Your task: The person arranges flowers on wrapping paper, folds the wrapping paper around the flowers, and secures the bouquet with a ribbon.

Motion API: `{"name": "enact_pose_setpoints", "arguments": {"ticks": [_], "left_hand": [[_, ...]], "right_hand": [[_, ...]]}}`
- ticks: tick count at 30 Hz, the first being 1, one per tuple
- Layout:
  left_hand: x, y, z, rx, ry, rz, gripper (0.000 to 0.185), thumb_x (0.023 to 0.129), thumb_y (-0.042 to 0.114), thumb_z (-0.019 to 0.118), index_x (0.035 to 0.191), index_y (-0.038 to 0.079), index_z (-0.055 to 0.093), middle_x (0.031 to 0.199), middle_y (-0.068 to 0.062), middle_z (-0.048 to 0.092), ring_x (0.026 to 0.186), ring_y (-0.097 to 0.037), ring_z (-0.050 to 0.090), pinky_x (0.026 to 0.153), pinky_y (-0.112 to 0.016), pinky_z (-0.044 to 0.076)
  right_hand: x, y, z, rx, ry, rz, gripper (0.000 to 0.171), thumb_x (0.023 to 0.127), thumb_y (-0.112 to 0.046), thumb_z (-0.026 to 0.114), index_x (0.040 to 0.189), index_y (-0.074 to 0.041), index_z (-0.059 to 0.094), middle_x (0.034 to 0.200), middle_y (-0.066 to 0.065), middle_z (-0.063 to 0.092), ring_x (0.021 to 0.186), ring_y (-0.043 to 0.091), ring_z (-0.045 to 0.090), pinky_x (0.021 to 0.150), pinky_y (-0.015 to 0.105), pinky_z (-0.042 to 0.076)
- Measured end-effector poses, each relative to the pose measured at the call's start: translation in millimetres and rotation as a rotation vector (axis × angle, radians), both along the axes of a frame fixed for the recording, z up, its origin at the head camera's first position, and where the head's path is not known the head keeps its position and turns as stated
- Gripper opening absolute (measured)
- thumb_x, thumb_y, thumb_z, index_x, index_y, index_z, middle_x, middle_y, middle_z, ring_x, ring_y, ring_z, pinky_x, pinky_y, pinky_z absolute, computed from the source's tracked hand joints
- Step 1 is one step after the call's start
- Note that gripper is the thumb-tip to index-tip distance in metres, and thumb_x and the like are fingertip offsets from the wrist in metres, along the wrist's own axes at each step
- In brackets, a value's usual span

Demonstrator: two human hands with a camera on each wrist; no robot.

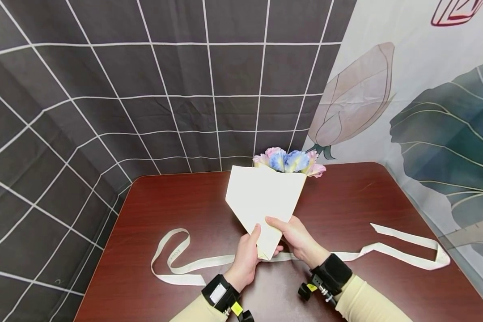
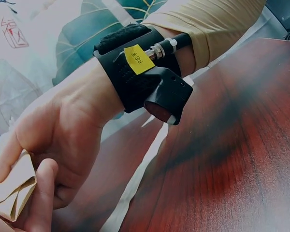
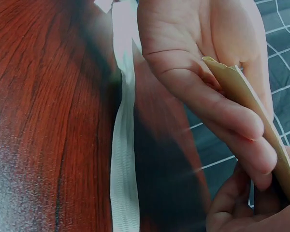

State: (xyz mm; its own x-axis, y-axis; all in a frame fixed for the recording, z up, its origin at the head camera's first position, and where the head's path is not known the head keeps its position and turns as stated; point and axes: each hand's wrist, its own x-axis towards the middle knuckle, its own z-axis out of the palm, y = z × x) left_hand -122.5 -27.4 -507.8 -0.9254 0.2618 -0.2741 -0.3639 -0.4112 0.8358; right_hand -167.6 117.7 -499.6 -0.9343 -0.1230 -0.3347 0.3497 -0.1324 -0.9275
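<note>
Both hands hold the narrow lower end of a bouquet wrapped in pale paper point(image 1: 265, 194), tilted with its wide end away from me. Pink and blue flowers point(image 1: 289, 161) show above the paper's top edge. On the left side, my left hand point(image 1: 244, 261) grips the tapered end, thumb up along the paper. My right hand point(image 1: 299, 237) pinches it from the right, thumb on the front face and fingers behind. In the left wrist view the folded bottom of the wrap point(image 2: 20, 193) shows between the fingers. A white ribbon point(image 1: 203, 264) passes beneath the hands.
The ribbon lies across the reddish-brown table point(image 1: 165, 201), with a loop on the left and a bend on the right. Behind stands a dark cloth with white grid lines point(image 1: 185, 71); a leaf-print curtain point(image 1: 438, 134) hangs on the right.
</note>
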Motion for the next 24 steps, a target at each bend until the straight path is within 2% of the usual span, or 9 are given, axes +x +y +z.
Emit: {"name": "enact_pose_setpoints", "arguments": {"ticks": [3, 6, 7, 9, 12, 14, 17, 20, 24], "left_hand": [[0.5, -3, -1.2, -0.04, -0.007, 0.038, 0.053, 0.099, 0.045, 0.043, 0.122, -0.001, 0.052, 0.098, -0.015, 0.069, 0.078, -0.025, 0.071, 0.067, -0.03, 0.056], [1.7, -5, -1.3, -0.151, 0.053, 0.186, 0.041, 0.097, 0.037, 0.051, 0.122, 0.005, 0.045, 0.102, -0.009, 0.061, 0.079, -0.018, 0.064, 0.065, -0.025, 0.051], [2.5, -6, -1.4, -0.222, 0.106, 0.255, 0.038, 0.096, 0.033, 0.054, 0.121, 0.008, 0.042, 0.1, -0.007, 0.058, 0.08, -0.016, 0.06, 0.066, -0.023, 0.047], [3.2, -8, -1.4, -0.403, 0.28, 0.392, 0.038, 0.092, 0.023, 0.061, 0.119, 0.009, 0.039, 0.108, -0.006, 0.049, 0.092, -0.015, 0.051, 0.075, -0.026, 0.042], [2.3, -10, -1.4, -0.727, 0.603, 0.5, 0.042, 0.085, 0.014, 0.066, 0.119, 0.008, 0.042, 0.124, -0.008, 0.044, 0.114, -0.019, 0.042, 0.094, -0.033, 0.031], [0.4, -11, -1.2, -0.863, 0.801, 0.473, 0.043, 0.084, 0.012, 0.064, 0.123, 0.006, 0.046, 0.138, -0.009, 0.038, 0.129, -0.023, 0.033, 0.103, -0.04, 0.024], [-1.3, -10, -1.3, -0.985, 0.951, 0.341, 0.046, 0.088, 0.017, 0.06, 0.132, 0.006, 0.048, 0.147, -0.007, 0.037, 0.139, -0.026, 0.027, 0.11, -0.045, 0.021], [-1.5, -7, -3.4, -1.072, 0.976, 0.239, 0.052, 0.094, 0.02, 0.053, 0.141, 0.001, 0.041, 0.153, -0.009, 0.031, 0.143, -0.029, 0.021, 0.112, -0.053, 0.019], [-0.3, -2, -6.5, -1.105, 0.919, 0.166, 0.056, 0.099, 0.022, 0.045, 0.146, -0.003, 0.029, 0.157, -0.013, 0.019, 0.144, -0.029, 0.017, 0.112, -0.054, 0.019]], "right_hand": [[-0.2, -1, -1.0, 0.012, -0.005, -0.014, 0.043, 0.081, -0.027, 0.075, 0.112, 0.0, 0.062, 0.097, 0.005, 0.07, 0.086, 0.016, 0.065, 0.078, 0.03, 0.051], [-1.3, -1, -2.1, 0.017, -0.013, -0.061, 0.044, 0.08, -0.026, 0.076, 0.114, -0.001, 0.061, 0.098, 0.005, 0.069, 0.087, 0.014, 0.065, 0.078, 0.029, 0.052], [-1.9, -1, -2.2, 0.018, -0.015, -0.079, 0.045, 0.08, -0.026, 0.076, 0.114, -0.001, 0.061, 0.099, 0.005, 0.069, 0.088, 0.014, 0.066, 0.078, 0.029, 0.053], [-3.1, -1, -2.5, 0.026, -0.018, -0.106, 0.045, 0.079, -0.025, 0.077, 0.115, -0.001, 0.061, 0.1, 0.004, 0.069, 0.089, 0.013, 0.066, 0.079, 0.029, 0.053], [-4.2, -2, -1.3, 0.034, -0.016, -0.13, 0.046, 0.079, -0.026, 0.077, 0.115, -0.001, 0.062, 0.102, 0.004, 0.069, 0.09, 0.012, 0.066, 0.08, 0.029, 0.053], [-4.7, -3, -0.4, 0.027, -0.014, -0.137, 0.046, 0.079, -0.025, 0.077, 0.115, -0.002, 0.062, 0.103, 0.004, 0.069, 0.091, 0.013, 0.066, 0.08, 0.029, 0.052], [-5.0, -4, 0.5, 0.012, -0.009, -0.138, 0.047, 0.08, -0.025, 0.077, 0.117, -0.002, 0.061, 0.107, 0.005, 0.068, 0.094, 0.013, 0.065, 0.081, 0.029, 0.052], [-4.9, -6, 0.6, 0.001, -0.007, -0.134, 0.047, 0.08, -0.024, 0.076, 0.119, -0.002, 0.06, 0.111, 0.006, 0.067, 0.098, 0.014, 0.065, 0.083, 0.029, 0.052], [-4.3, -9, 1.1, -0.019, -0.006, -0.143, 0.046, 0.08, -0.022, 0.076, 0.119, -0.002, 0.06, 0.114, 0.007, 0.066, 0.101, 0.013, 0.063, 0.085, 0.027, 0.051]]}}
